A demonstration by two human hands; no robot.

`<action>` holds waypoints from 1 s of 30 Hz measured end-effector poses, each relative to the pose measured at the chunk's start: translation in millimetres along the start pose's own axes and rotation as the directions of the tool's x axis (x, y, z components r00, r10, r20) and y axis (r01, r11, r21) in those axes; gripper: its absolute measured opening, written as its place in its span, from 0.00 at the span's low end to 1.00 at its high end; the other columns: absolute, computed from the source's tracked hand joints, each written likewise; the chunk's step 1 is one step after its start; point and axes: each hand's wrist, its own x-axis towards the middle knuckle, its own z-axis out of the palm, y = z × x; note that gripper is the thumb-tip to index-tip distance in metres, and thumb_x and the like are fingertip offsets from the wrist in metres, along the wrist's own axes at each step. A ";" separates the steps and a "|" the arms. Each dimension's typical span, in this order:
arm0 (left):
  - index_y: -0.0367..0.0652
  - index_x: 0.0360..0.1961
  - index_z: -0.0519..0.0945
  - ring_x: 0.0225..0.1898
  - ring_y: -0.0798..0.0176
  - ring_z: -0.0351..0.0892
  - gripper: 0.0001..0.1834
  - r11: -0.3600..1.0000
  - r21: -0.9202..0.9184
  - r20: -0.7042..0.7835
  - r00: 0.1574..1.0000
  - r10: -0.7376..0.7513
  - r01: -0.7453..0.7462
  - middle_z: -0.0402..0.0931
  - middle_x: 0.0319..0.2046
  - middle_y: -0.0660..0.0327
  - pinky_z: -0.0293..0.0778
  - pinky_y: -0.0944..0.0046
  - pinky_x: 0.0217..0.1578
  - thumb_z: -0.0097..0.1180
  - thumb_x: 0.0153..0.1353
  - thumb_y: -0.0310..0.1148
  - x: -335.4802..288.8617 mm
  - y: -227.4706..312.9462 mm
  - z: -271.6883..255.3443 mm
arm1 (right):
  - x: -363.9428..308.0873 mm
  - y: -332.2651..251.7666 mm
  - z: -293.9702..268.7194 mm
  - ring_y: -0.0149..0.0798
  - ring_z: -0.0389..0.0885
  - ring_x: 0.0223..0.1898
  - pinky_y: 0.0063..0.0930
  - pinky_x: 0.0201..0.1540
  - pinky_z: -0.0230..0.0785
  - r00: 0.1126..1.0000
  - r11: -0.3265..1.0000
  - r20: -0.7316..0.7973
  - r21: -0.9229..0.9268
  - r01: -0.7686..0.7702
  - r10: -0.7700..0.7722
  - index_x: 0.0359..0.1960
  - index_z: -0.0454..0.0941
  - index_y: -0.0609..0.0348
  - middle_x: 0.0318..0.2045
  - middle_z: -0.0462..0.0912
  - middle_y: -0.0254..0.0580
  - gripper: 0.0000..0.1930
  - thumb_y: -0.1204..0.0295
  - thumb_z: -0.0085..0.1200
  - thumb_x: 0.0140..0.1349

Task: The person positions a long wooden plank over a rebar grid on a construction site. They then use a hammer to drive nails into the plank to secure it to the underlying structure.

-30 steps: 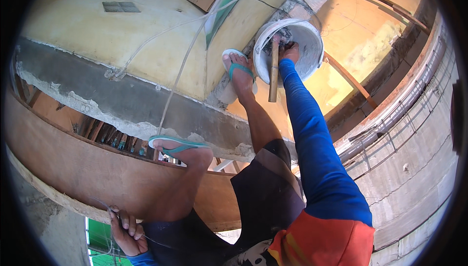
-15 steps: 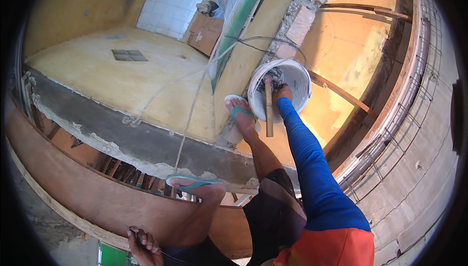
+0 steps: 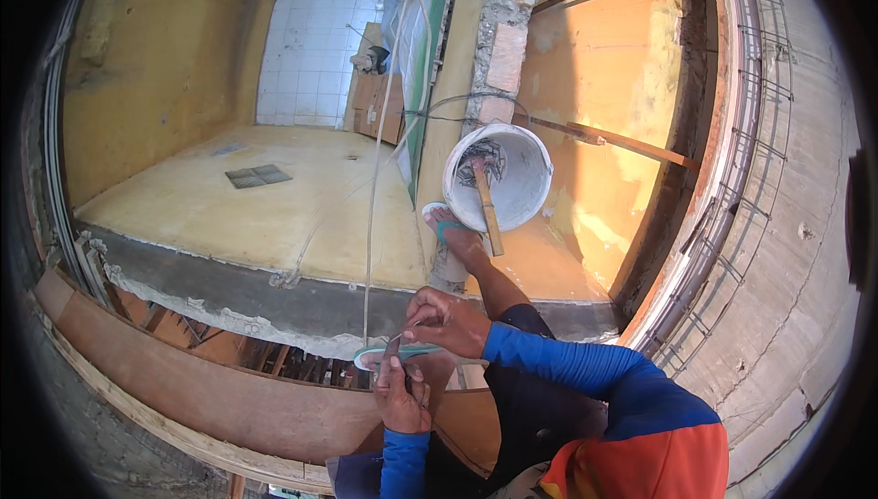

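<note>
My right hand and my left hand meet above my left sandal. Thumb and fingers of the right are pinched on a thin, pale, wire-like piece. The left is closed, its fingertips up against the same spot; what lies in it is too small to make out. Beyond them, a whitish bucket stands on the wall top by my right foot. It holds a tangle of thin grey metal pieces and a tool with a wooden handle leaning over the rim; the tool's head is hidden.
My feet rest on a yellow wall top and a broken concrete ledge. A drop to a tiled room lies ahead-left. Wooden boards curve below. At right run a wooden bar and a wire-mesh cage. A cord hangs down.
My right hand has come out of the bucket and back toward me. My left hand has risen from the lower left to meet it. The view has shifted too.
</note>
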 end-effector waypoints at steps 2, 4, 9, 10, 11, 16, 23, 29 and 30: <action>0.41 0.64 0.66 0.13 0.81 0.59 0.25 0.999 0.034 0.007 0.999 0.033 -0.033 0.69 0.24 0.70 0.58 0.78 0.12 0.44 0.73 0.44 -1.9 -3.0 12.9 | -19.1 -5.6 25.6 0.32 0.80 0.44 0.27 0.51 0.72 0.999 0.998 0.005 -0.045 0.039 -0.038 0.47 0.65 0.63 0.42 0.83 0.46 0.18 0.67 0.59 0.65; 0.40 0.61 0.68 0.13 0.81 0.58 0.23 0.997 0.031 0.010 0.998 0.070 -0.070 0.68 0.22 0.71 0.58 0.77 0.12 0.43 0.74 0.45 -5.7 -4.8 17.5 | -27.6 -10.4 29.4 0.33 0.81 0.44 0.27 0.50 0.72 0.999 0.997 -0.001 -0.058 0.047 -0.047 0.47 0.65 0.64 0.41 0.83 0.47 0.19 0.65 0.59 0.65; 0.45 0.55 0.69 0.11 0.82 0.50 0.18 0.987 -0.028 0.004 0.987 0.160 -0.160 0.62 0.18 0.74 0.50 0.76 0.09 0.44 0.73 0.45 -10.0 -5.0 13.6 | 8.2 -5.5 -44.1 0.39 0.82 0.40 0.30 0.45 0.73 0.971 0.996 -0.224 -0.062 0.068 -0.080 0.47 0.68 0.65 0.37 0.83 0.46 0.18 0.66 0.58 0.63; 0.46 0.56 0.68 0.11 0.82 0.49 0.18 0.988 -0.032 0.000 0.988 0.154 -0.154 0.62 0.18 0.74 0.48 0.77 0.09 0.44 0.73 0.45 -9.9 -3.1 10.8 | 23.4 0.7 -66.3 0.43 0.83 0.36 0.32 0.43 0.74 0.850 0.960 -0.474 -0.256 0.116 -0.229 0.48 0.69 0.63 0.36 0.84 0.45 0.19 0.65 0.58 0.61; 0.47 0.57 0.68 0.10 0.82 0.48 0.18 0.987 -0.034 -0.017 0.987 0.159 -0.160 0.62 0.18 0.74 0.47 0.77 0.09 0.44 0.73 0.45 -9.3 -1.4 8.2 | 36.9 9.6 -91.4 0.48 0.80 0.39 0.37 0.45 0.72 0.686 0.908 -0.643 -0.414 0.062 -0.340 0.49 0.70 0.62 0.38 0.81 0.47 0.19 0.65 0.59 0.60; 0.46 0.56 0.69 0.11 0.81 0.50 0.17 0.992 0.046 -0.025 0.993 0.115 -0.113 0.63 0.18 0.74 0.47 0.77 0.09 0.45 0.73 0.44 -13.2 1.1 -11.4 | 101.1 70.4 -178.7 0.53 0.71 0.53 0.47 0.53 0.67 0.449 0.635 -0.811 -0.577 -0.513 -0.374 0.57 0.69 0.58 0.48 0.76 0.52 0.26 0.67 0.58 0.56; 0.47 0.58 0.68 0.10 0.81 0.48 0.19 0.989 0.094 -0.008 0.994 0.113 -0.112 0.65 0.19 0.73 0.45 0.77 0.08 0.46 0.73 0.45 -12.8 6.1 -28.8 | 136.8 98.9 -207.8 0.56 0.72 0.54 0.47 0.56 0.68 0.451 0.690 -0.885 -0.397 -0.605 -0.114 0.60 0.67 0.57 0.54 0.73 0.57 0.24 0.69 0.50 0.60; 0.48 0.59 0.69 0.10 0.81 0.48 0.20 0.987 0.113 0.050 0.993 0.109 -0.114 0.65 0.19 0.73 0.45 0.76 0.08 0.46 0.73 0.45 -16.8 11.0 -17.7 | 132.2 91.9 -220.3 0.67 0.73 0.55 0.50 0.58 0.69 0.526 0.858 -0.850 -0.292 -0.423 -0.030 0.62 0.60 0.61 0.57 0.70 0.62 0.26 0.73 0.46 0.61; 0.47 0.58 0.69 0.09 0.81 0.49 0.19 0.985 0.119 0.043 0.992 0.122 -0.126 0.65 0.18 0.73 0.45 0.76 0.08 0.45 0.73 0.45 -18.9 11.8 -15.2 | 130.5 91.8 -221.0 0.66 0.73 0.56 0.49 0.58 0.69 0.526 0.878 -0.850 -0.273 -0.393 -0.029 0.62 0.60 0.61 0.57 0.69 0.63 0.26 0.74 0.47 0.60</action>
